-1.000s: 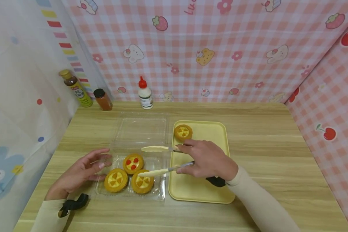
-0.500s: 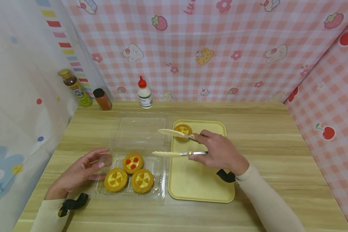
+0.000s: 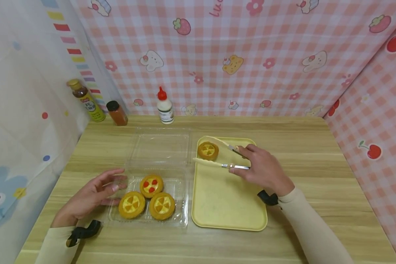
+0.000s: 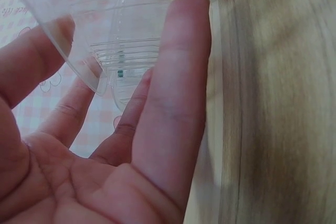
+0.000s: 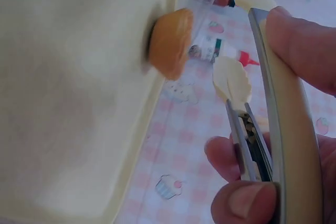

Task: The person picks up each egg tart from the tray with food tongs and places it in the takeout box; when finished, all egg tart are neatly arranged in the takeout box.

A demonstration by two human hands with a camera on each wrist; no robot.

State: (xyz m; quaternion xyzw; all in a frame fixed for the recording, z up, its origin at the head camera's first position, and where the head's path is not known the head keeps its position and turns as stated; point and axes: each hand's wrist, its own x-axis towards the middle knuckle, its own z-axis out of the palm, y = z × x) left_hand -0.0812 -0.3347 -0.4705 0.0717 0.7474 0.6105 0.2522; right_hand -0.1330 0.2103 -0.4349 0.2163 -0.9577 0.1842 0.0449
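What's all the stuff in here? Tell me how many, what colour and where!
Table: 1, light wood, across the middle
Tray: 1, pale yellow, on the table
Clear box: 1, see-through, left of the tray, lid open
Orange-topped tarts: 3, golden, two in the box, one on the tray
Red-dotted tart: 1, golden, in the box
Tongs: 1, cream and silver, over the tray
Squeeze bottle: 1, white, red top, behind the box
Jar: 1, orange-brown, black lid, back left
Tall bottle: 1, dark, yellow cap, beside the jar
Patterned cloths: pink and white, around the table
Sleeves: 2, cream, on both arms
Left hand: 1, bare, at the box's left side
Right hand: 1, bare, holding the tongs
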